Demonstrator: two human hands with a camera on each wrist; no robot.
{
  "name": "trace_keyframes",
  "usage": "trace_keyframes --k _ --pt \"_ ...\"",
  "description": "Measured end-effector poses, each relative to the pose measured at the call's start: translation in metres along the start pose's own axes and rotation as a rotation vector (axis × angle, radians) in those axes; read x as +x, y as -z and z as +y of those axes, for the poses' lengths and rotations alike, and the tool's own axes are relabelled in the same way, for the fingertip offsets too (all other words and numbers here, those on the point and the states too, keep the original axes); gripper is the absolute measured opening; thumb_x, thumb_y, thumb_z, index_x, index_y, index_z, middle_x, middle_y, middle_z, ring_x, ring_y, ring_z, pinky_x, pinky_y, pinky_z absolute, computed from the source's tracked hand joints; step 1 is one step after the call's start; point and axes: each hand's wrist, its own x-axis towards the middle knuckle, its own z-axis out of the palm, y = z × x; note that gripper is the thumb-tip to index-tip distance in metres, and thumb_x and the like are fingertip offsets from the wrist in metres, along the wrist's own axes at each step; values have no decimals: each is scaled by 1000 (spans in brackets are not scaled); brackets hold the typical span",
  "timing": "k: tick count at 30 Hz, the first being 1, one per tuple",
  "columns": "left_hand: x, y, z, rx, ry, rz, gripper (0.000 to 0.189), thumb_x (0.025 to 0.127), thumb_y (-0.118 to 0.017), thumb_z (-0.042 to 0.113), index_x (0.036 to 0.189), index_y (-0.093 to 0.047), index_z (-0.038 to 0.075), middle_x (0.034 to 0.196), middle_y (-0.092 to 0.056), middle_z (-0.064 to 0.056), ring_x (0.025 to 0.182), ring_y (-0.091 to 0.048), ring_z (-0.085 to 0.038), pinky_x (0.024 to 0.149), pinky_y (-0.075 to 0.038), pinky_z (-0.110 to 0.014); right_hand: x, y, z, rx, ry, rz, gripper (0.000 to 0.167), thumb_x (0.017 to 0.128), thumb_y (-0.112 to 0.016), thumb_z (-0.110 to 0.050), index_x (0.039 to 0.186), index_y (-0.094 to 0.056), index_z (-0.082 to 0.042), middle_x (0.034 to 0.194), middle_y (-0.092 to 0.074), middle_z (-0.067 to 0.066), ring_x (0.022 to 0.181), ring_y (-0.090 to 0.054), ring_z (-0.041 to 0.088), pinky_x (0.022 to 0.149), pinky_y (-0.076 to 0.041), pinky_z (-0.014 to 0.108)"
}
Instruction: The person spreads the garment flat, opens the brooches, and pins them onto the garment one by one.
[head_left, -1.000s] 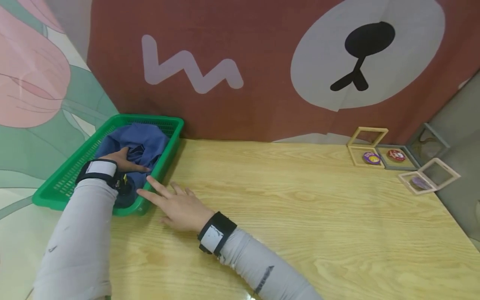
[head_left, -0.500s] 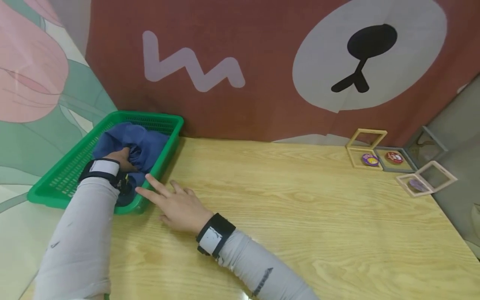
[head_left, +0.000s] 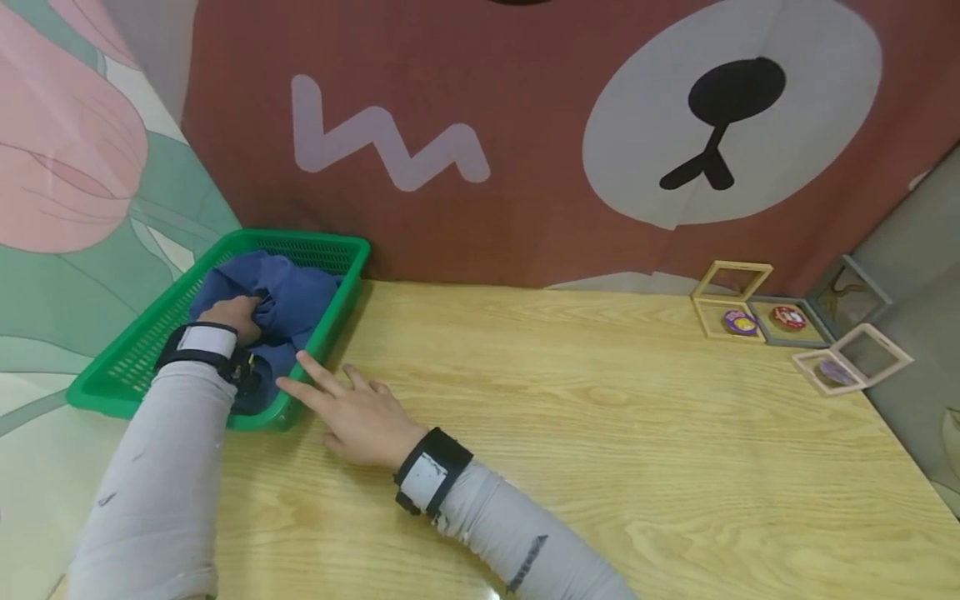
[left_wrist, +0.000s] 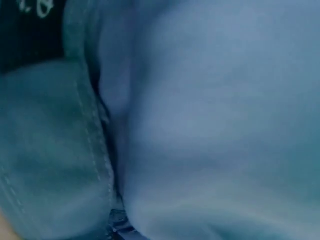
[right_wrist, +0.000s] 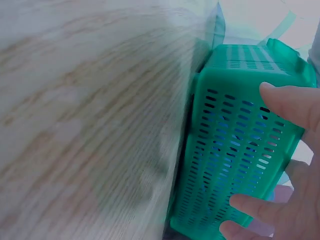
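A crumpled blue garment (head_left: 296,292) with stitched seams fills much of the green slotted basket (head_left: 97,390) at the table's left. My left hand (head_left: 234,317) reaches into the basket and grips a fold of it, fingertips hidden in the fabric. Up close in the left wrist view, the blue garment (left_wrist: 215,100) fills the frame, with a dark patch bearing white marks in one corner. Spread and mostly straight, the fingers of my right hand (head_left: 367,421) lie at the basket's near right rim. The right wrist view has them against its slotted wall (right_wrist: 230,135).
At the table's far right stand three small open display cases: a yellow one (head_left: 712,321) with a purple badge, a grey one (head_left: 776,333) with a red badge, and a pale one (head_left: 855,385) with a purple item. A brown bear-print wall (head_left: 525,225) borders the back.
My left thumb, stretched out to the right across the garment earlier, has drawn in toward the fingers, and the fabric bulges differently around them. My right hand stays at the rim.
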Motion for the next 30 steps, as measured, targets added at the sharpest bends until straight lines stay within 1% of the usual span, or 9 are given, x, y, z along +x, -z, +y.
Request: trace_keyframes --k 5,9,12,15,17,19,25,26,30 --pt "-7 4 -7 -39 -13 62 49 86 -49 5 133 -48 -8 128 -50 -43 111 -51 -63 84 -47 -68 -1 1 0 83 -1 -12 87 98 -62 -35 157 1 -47 164 20 -14 145 -36 39 101 -51 50" --pt "-18 11 -8 -74 -15 100 53 83 -48 4 134 -46 -9 128 -49 -44 110 -51 -63 81 -47 -67 0 2 3 251 -29 27 87 98 -63 -33 158 0 -44 167 13 -5 145 -37 39 83 -58 35" --pt "-25 17 -6 -105 -11 129 58 84 -45 5 140 -42 -9 132 -46 -44 113 -49 -63 84 -46 -69 3 8 9 417 -72 85 85 98 -63 -30 160 -4 -38 169 6 4 146 -34 42 93 -56 38" --pt "-30 23 -1 -123 6 162 64 84 -43 7 146 -37 -9 137 -42 -44 114 -48 -64 86 -46 -71 8 18 17 584 -116 148 82 99 -63 -26 161 -10 -30 169 -1 9 150 -26 39 114 -39 51" --pt "-33 26 1 -128 19 187 66 84 -43 8 147 -35 -9 138 -41 -45 112 -50 -63 83 -46 -70 14 25 21 675 -144 184 80 99 -62 -25 161 -13 -26 168 -5 10 153 -20 33 119 -31 52" --pt "-36 29 3 -128 21 210 67 83 -43 8 147 -35 -9 137 -41 -45 110 -50 -63 82 -45 -70 21 32 26 724 -167 210 77 100 -61 -25 161 -14 -23 168 -9 10 150 -29 29 122 -27 48" --pt "-48 39 7 -140 -27 314 62 80 -43 6 140 -42 -11 129 -49 -44 104 -53 -62 80 -46 -69 35 49 40 783 -205 253 75 101 -59 -27 161 -14 -18 167 -17 7 148 -35 27 122 -29 41" --pt "-51 42 8 -149 -32 333 61 80 -43 5 139 -43 -10 127 -50 -44 103 -54 -61 80 -45 -69 37 51 41 801 -216 260 75 101 -59 -27 161 -15 -18 167 -18 6 152 -26 25 121 -30 41" --pt "-64 52 11 -227 -34 391 57 82 -41 4 138 -44 -7 126 -50 -42 101 -52 -57 78 -43 -66 43 55 43 988 -288 284 71 101 -59 -26 160 -19 -20 165 -25 8 148 -34 28 116 -38 44"
